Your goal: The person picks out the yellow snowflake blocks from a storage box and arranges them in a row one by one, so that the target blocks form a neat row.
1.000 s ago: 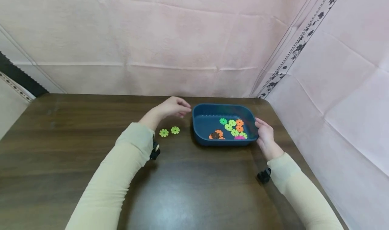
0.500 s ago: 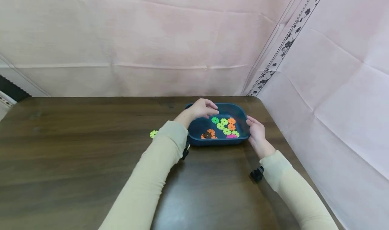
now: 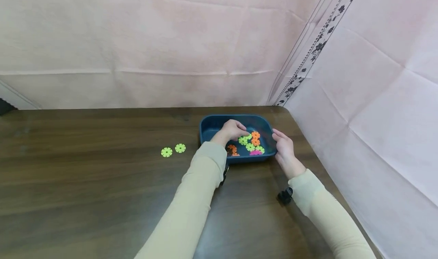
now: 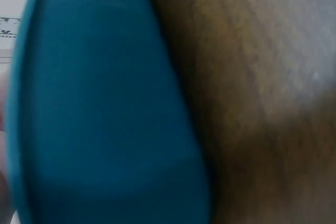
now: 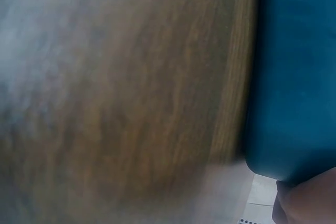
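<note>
A blue plastic basin [image 3: 253, 159] stands on the wooden table, holding several small notched discs. Yellow-green discs [image 3: 250, 147], orange discs [image 3: 255, 142] and a pink disc [image 3: 255, 152] show inside it. My left hand [image 3: 230, 130] reaches down into the basin, its thumb and fingertips right at the yellow-green discs; I cannot tell whether it pinches one. With my right hand [image 3: 285, 152] I grip the basin's right end at the rim. The basin's wall [image 4: 105, 103] fills much of the left wrist view, and part of my hand shows below the basin [image 5: 294, 77] in the right wrist view.
Two yellow-green discs [image 3: 173, 150] lie side by side on the table [image 3: 85, 183], left of the basin. A pale cloth [image 3: 154, 50] hangs behind the table, and another with a floral border [image 3: 319, 46] runs along the right.
My left hand has moved right, from beside the basin to over it, then down among the discs. The right hand keeps its grip on the basin. The head view has shifted slightly right.
</note>
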Tool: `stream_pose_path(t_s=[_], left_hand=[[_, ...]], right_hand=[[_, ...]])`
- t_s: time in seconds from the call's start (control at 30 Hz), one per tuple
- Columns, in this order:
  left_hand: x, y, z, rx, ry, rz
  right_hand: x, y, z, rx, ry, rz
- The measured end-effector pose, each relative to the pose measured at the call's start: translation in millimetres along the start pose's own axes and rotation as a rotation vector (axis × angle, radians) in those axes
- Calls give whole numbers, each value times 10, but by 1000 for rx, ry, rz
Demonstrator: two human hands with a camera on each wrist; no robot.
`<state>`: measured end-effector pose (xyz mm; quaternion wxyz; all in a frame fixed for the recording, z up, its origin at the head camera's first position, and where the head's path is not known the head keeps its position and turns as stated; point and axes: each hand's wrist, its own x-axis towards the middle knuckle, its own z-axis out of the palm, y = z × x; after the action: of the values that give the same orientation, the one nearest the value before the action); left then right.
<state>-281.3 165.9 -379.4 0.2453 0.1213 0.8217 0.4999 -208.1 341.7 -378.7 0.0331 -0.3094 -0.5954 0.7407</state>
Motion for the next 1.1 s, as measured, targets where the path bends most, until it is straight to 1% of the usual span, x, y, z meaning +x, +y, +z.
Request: stream_pose_path(t_s=[0.1,0.17,0.23,0.3,0.4,0.5,0.6,0.67,0.83,0.97,1.03,1.1], left_hand=[[-10,-56,35,3,10,-33],[-22,-95,56,20,20,-38],[-33,-124,81,57,36,-25],[-27,-147,109,122,52,-3],[-4,-154,154,245,70,30],[25,-148,196,380,67,41],[47,-152,229,479,52,40],[55,-157,242,508,42,38],[49,-130,234,523,14,53],[49,-98,232,585,-17,69],[53,-88,235,623,-25,76],[56,-83,236,640,-31,81]], right_hand=[[-13,20,20,-2,-14,3],[-23,32,26,-5,-20,2],[-21,41,27,-10,-20,2],[-17,46,25,-11,-19,-2],[-1,54,19,-10,-10,-14],[20,72,16,-19,-5,-43],[41,101,8,-35,-2,-67],[47,118,0,-38,-1,-80],[60,122,-27,-32,-4,-90],[72,107,-31,-31,-7,-92],[75,100,-31,-33,-5,-92],[78,92,-32,-36,-5,-91]])
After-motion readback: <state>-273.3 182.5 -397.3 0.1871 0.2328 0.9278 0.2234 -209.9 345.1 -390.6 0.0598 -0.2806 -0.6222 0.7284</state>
